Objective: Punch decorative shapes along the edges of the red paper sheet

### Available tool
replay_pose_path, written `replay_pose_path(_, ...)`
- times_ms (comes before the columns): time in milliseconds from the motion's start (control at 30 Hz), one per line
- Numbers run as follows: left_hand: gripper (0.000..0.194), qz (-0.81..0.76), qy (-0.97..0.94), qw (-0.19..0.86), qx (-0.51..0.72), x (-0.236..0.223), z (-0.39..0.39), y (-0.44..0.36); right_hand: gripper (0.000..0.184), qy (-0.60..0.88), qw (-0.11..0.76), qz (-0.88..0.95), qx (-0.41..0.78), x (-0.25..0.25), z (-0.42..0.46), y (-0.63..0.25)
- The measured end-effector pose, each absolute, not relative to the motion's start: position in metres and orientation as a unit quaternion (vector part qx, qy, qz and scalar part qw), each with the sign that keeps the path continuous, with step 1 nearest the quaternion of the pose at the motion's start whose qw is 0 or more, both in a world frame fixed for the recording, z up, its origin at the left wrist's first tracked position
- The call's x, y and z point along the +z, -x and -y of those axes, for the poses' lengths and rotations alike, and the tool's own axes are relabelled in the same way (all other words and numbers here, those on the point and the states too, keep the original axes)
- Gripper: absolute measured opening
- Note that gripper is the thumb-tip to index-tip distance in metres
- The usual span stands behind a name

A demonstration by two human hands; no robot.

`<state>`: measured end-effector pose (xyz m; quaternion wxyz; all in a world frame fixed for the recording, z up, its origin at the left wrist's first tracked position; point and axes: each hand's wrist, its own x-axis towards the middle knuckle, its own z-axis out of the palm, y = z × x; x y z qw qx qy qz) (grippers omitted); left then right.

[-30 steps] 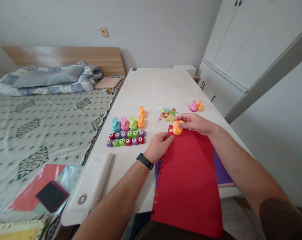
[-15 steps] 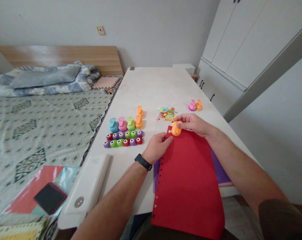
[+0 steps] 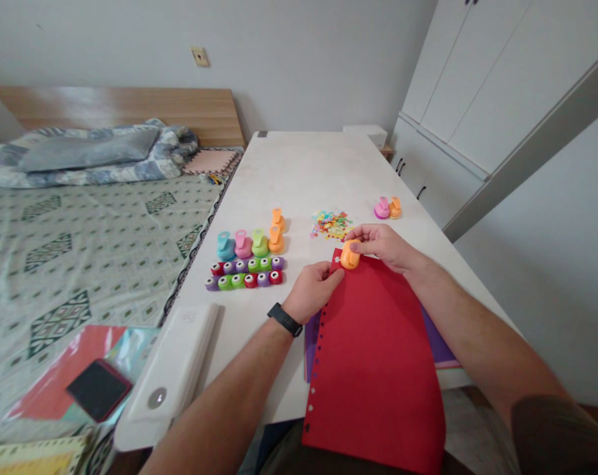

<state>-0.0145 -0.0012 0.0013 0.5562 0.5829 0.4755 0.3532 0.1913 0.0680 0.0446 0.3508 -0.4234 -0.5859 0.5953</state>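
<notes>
Orange craft punch (image 3: 349, 256) at the far edge of a red paper sheet (image 3: 378, 356), held between thumb and fingers of the right hand (image 3: 382, 247); the left hand (image 3: 312, 290) pinches the sheet's left edge near the far corner. Paper confetti (image 3: 331, 225) lies beyond.

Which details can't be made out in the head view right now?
In the head view:
Purple sheet: middle hidden by the red sheet.
Orange punch: underside hidden by its own body.
Paper scraps: individual shapes too small.
Yellow paper: cut off by the bottom edge.
</notes>
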Motion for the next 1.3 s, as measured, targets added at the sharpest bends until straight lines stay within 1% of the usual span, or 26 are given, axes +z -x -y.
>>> replay_pose_path(200,0.037,-0.475,-0.576,0.559,0.359,0.003,0.001,0.014,0.042,0.404,0.341,0.578,0.621,0.043,-0.068,-0.193)
replay_pose_path(333,0.037,-0.478,-0.563,0.571,0.359,0.004,0.002,0.013,0.044,0.386,0.337,0.582,0.632,0.044,-0.068,-0.197)
replay_pose_path(467,0.037,-0.470,-0.535,0.601,0.363,0.005,0.003,0.012,0.046,0.400,0.377,0.554,0.625,0.045,-0.072,-0.202)
replay_pose_path(667,0.033,-0.452,-0.501,0.634,0.376,0.011,0.004,0.011,0.041,0.418,0.446,0.513,0.603,0.044,-0.081,-0.214)
replay_pose_path(1100,0.034,-0.461,-0.520,0.619,0.366,0.010,0.004,0.012,0.040,0.466,0.503,0.475,0.551,0.030,-0.098,-0.238)
replay_pose_path(1167,0.033,-0.457,-0.527,0.615,0.368,0.011,0.004,0.012,0.042,0.486,0.502,0.489,0.522,0.027,-0.100,-0.241)
replay_pose_path(1300,0.030,-0.457,-0.543,0.600,0.370,0.014,0.006,0.013,0.049,0.541,0.511,0.563,0.359,0.020,-0.101,-0.243)
